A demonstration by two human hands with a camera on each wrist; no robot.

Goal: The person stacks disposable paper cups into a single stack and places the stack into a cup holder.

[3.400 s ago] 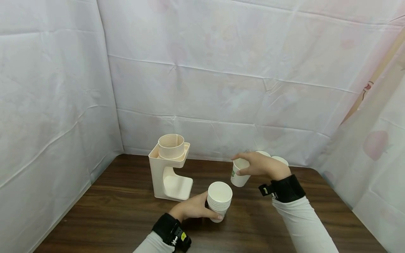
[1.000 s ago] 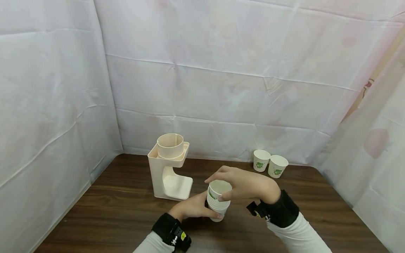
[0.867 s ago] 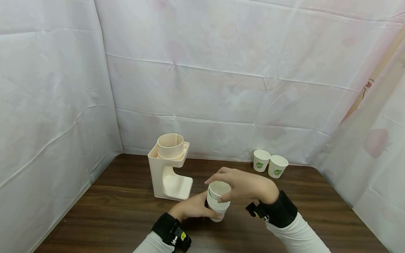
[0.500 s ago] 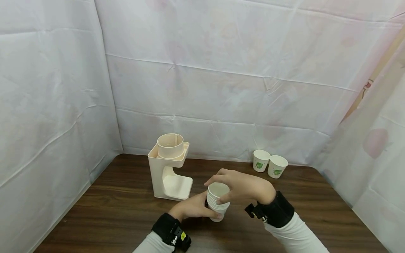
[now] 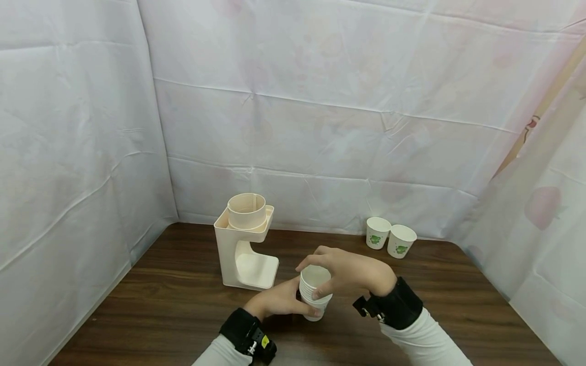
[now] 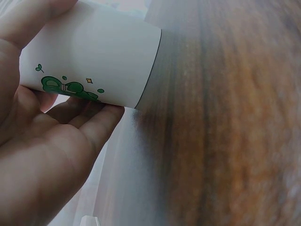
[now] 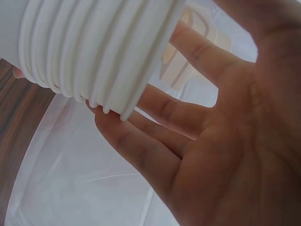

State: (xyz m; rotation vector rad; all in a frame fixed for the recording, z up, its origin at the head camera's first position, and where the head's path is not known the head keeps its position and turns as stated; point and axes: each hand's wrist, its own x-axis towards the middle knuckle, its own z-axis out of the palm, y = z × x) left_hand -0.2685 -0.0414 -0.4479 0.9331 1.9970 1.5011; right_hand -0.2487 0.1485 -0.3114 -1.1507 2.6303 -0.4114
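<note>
On the desk [image 5: 160, 310], at lower centre, left hand [image 5: 280, 299] and right hand [image 5: 353, 269] both grip the cup stack [image 5: 315, 276], apparently to steady it.

Shows white, green print, yellow sparkle on cup stack [image 6: 101, 52], upper left of left wrist view. In head view: green motifs on two white cups [image 5: 376, 233] [image 5: 400, 245], right of centre; cream stand [image 5: 229, 256], left of centre; dark brown grain on tabletop [image 5: 174, 295].

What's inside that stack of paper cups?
In the cup stack, the top cup shows pale inner wall; more cups nest below, rims showing, insides covered.
</note>
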